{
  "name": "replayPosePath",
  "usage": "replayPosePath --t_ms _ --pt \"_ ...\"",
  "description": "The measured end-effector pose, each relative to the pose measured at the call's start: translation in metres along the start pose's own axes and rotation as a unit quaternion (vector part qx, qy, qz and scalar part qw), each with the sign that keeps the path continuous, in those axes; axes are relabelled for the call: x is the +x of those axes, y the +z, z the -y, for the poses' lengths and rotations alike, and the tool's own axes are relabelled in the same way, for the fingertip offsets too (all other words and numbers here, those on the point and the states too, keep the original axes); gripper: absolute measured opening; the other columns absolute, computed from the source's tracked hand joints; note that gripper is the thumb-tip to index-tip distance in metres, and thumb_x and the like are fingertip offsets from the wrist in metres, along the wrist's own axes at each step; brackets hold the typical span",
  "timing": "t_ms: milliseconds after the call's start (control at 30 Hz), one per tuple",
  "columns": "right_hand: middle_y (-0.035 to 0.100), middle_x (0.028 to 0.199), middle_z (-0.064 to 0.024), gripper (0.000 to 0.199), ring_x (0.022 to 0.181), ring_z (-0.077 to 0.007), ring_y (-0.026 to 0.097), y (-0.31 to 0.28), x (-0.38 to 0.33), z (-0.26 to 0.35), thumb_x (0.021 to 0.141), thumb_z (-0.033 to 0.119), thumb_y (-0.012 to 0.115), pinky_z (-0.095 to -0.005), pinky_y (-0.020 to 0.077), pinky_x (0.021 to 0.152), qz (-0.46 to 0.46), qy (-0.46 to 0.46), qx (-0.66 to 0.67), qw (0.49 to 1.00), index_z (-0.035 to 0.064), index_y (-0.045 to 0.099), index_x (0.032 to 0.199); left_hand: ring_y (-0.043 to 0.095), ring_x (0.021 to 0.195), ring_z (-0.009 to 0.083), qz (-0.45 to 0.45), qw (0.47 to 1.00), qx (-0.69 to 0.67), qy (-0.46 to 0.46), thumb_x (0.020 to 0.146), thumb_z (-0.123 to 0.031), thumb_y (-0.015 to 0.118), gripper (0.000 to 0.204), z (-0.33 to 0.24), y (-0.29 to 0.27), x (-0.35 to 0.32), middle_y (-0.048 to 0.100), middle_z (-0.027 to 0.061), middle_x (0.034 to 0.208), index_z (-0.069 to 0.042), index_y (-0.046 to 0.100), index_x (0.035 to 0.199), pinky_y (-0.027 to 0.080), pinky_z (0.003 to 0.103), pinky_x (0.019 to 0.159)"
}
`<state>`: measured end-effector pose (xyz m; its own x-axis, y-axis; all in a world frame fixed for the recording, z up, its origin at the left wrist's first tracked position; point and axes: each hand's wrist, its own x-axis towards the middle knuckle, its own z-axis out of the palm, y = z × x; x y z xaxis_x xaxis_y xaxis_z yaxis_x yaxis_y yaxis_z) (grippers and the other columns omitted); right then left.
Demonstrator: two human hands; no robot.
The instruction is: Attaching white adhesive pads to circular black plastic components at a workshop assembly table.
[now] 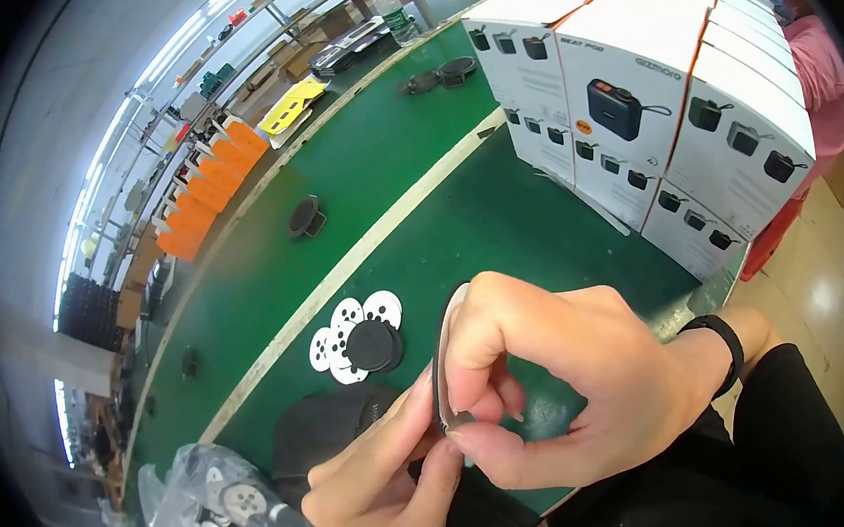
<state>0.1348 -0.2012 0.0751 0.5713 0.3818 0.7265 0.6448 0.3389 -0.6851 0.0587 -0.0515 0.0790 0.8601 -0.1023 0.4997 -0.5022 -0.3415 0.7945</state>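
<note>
Both hands meet over the near side of the green worktop, pinching a thin disc [439, 371] held nearly edge-on. Its outer side is dark and its inner side pale. My left hand [390, 484] grips the lower edge with thumb and fingers. My right hand [580, 380] has its curled fingers against the pale side and its thumb at the lower end. Just beyond lies a small pile of white discs with dark holes [383, 309], with black round pads [373, 347] stacked on top. A black object [312, 436], partly hidden by my left hand, rests nearby.
A clear plastic bag [177, 491] of white and black discs sits at lower left. White printed boxes [617, 99] are stacked at right, beside a person in pink [823, 73]. Dark round parts [306, 217] lie on the green belt [253, 257]. Orange boxes [208, 191] line its far side.
</note>
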Motion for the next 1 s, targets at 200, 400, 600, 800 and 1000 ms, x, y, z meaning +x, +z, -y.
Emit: replayPosePath --t_ms 200,400,600,800,1000 --pt "0.048 0.070 -0.0028 0.020 0.058 -0.0111 0.047 0.000 -0.002 -0.001 0.069 -0.009 0.063 -0.0211 0.0385 0.049 0.012 0.013 0.002 1.000 0.0016 0.050 0.079 0.057 0.103 0.0205 -0.010 1.000 0.004 -0.020 0.083 0.013 0.051 0.041 -0.006 0.003 -0.001 0.057 0.0194 0.115 0.010 0.046 0.123 0.042 0.028 0.090" --pt "0.050 0.074 -0.0044 0.019 0.058 -0.0104 0.048 0.000 -0.001 -0.003 0.069 -0.009 0.062 -0.0202 0.0388 0.048 0.016 0.004 -0.002 1.000 0.0010 0.050 0.080 0.062 0.095 0.0298 -0.032 0.999 -0.034 -0.002 0.068 0.022 0.059 0.045 0.005 0.001 0.004 0.060 0.0275 0.104 0.011 0.056 0.111 0.051 0.034 0.083" --pt "0.050 0.073 -0.0045 0.020 0.057 -0.0103 0.048 0.002 0.001 -0.003 0.068 -0.008 0.063 -0.0203 0.0392 0.048 0.009 -0.001 -0.002 1.000 0.0017 0.049 0.079 0.057 0.103 0.0206 -0.024 1.000 0.001 -0.019 0.082 0.013 0.051 0.041 -0.004 0.004 -0.001 0.056 0.0199 0.116 0.010 0.046 0.123 0.041 0.028 0.091" --pt "0.050 0.072 -0.0033 0.020 0.056 -0.0099 0.048 -0.002 0.001 0.000 0.068 -0.006 0.063 -0.0202 0.0390 0.048 0.023 0.021 -0.014 0.999 0.0026 0.049 0.078 0.060 0.097 0.0199 -0.059 0.998 0.021 0.002 0.082 0.013 0.053 0.037 -0.003 0.010 -0.001 0.059 0.0196 0.110 0.011 0.051 0.118 0.044 0.027 0.087" --pt "0.048 0.065 -0.0026 0.019 0.054 -0.0153 0.048 0.007 -0.001 -0.002 0.063 -0.006 0.063 -0.0252 0.0379 0.052 -0.041 -0.051 -0.156 0.986 0.0040 0.050 0.072 0.061 0.091 0.0180 -0.106 0.994 0.017 0.001 0.081 0.014 0.055 0.034 0.003 0.020 -0.003 0.062 0.0184 0.105 0.011 0.054 0.114 0.046 0.026 0.083"
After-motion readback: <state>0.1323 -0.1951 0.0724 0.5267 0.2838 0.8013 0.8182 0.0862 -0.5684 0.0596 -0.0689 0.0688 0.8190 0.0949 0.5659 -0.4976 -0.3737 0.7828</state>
